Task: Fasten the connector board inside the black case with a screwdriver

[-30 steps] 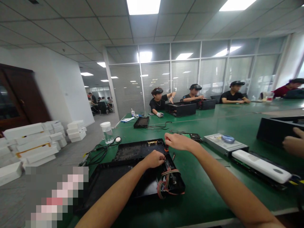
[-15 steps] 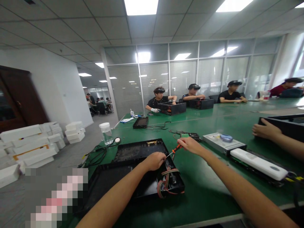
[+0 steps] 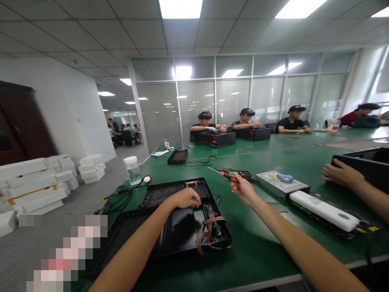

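My right hand (image 3: 244, 190) is closed around the orange and black handle of a screwdriver (image 3: 228, 176). Its thin shaft points up and left, clear of everything on the table. Fingers curled together, my left hand (image 3: 189, 198) hovers over a shallow black metal case (image 3: 178, 236); what it pinches, if anything, is too small to make out. A striped ribbon cable (image 3: 208, 232) loops around parts at the case's right end. Behind lies another flat black panel (image 3: 170, 190) with a small brass-coloured piece near its far edge.
To the right are a metal drive (image 3: 270, 181) carrying a blue roll (image 3: 285, 177) and a long white object (image 3: 323, 210). Another person's hand (image 3: 343, 174) touches a black case there. Black cables (image 3: 121, 198) and a clear jar (image 3: 132, 172) stand left. Co-workers sit across the green table.
The screwdriver has come away from the case, and its tip has swung up and left. My left hand has shifted slightly left, off the case's right-hand parts.
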Available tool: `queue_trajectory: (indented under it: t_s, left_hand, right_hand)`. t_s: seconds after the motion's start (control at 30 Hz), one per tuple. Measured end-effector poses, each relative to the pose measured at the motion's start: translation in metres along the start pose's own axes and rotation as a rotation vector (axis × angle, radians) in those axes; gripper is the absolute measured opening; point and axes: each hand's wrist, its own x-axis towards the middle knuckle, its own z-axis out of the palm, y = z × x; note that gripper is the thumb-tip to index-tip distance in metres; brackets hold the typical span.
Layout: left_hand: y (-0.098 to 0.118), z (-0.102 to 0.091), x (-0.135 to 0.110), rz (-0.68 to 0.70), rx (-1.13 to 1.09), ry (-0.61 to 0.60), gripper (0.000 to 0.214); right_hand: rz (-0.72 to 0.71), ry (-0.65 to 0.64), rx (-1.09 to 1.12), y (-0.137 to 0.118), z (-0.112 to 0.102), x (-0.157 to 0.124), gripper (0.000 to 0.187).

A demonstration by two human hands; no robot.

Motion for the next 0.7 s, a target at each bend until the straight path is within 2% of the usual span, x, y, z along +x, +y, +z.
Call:
queue_trajectory:
  t_s: [0.07, 0.13, 0.2, 0.27, 0.33, 0.37, 0.43, 0.5, 0.57, 0.6, 0.63, 0.7]
  left_hand:
    - [-0.011, -0.011, -0.007, -0.214, -0.086, -0.248, 0.012]
    - [-0.023, -0.016, -0.013, -0.413, -0.078, -0.420, 0.004]
    - [-0.030, -0.014, -0.018, -0.505, -0.042, -0.500, 0.009]
    - [-0.032, -0.011, -0.021, -0.512, -0.022, -0.525, 0.018]
    - [-0.028, -0.011, -0.023, -0.485, 0.055, -0.470, 0.026]
    - [-0.025, -0.013, -0.024, -0.457, 0.118, -0.404, 0.031]
    - [-0.020, -0.020, -0.027, -0.365, 0.226, -0.210, 0.038]
    - [-0.019, -0.028, -0.029, -0.261, 0.280, -0.002, 0.042]
    - [-0.023, -0.035, -0.030, -0.201, 0.340, 0.160, 0.037]
    - [-0.027, -0.037, -0.031, -0.200, 0.386, 0.203, 0.032]
    - [-0.032, -0.038, -0.032, -0.218, 0.435, 0.213, 0.029]
    - [-0.044, -0.039, -0.034, -0.281, 0.492, 0.138, 0.027]
  right_hand:
    - [0.028, -0.023, 0.033, 0.003, 0.004, -0.002, 0.029]
    - [0.012, -0.053, 0.061, 0.007, 0.009, -0.005, 0.028]
    - [0.006, -0.057, 0.117, 0.009, 0.014, -0.008, 0.027]
    - [0.031, -0.030, 0.184, 0.010, 0.018, -0.011, 0.025]
    - [0.046, -0.007, 0.231, 0.008, 0.021, -0.012, 0.022]
    - [0.043, -0.007, 0.245, 0.007, 0.022, -0.013, 0.020]
    - [0.015, -0.053, 0.246, 0.002, 0.025, -0.016, 0.014]
    - [-0.033, -0.162, 0.164, -0.006, 0.030, -0.022, 0.012]
    - [-0.106, -0.326, -0.045, -0.014, 0.037, -0.035, 0.017]
    - [-0.158, -0.415, -0.198, -0.018, 0.041, -0.045, 0.018]
    - [-0.217, -0.500, -0.375, -0.022, 0.045, -0.057, 0.018]
    - [-0.346, -0.639, -0.763, -0.026, 0.053, -0.087, 0.014]
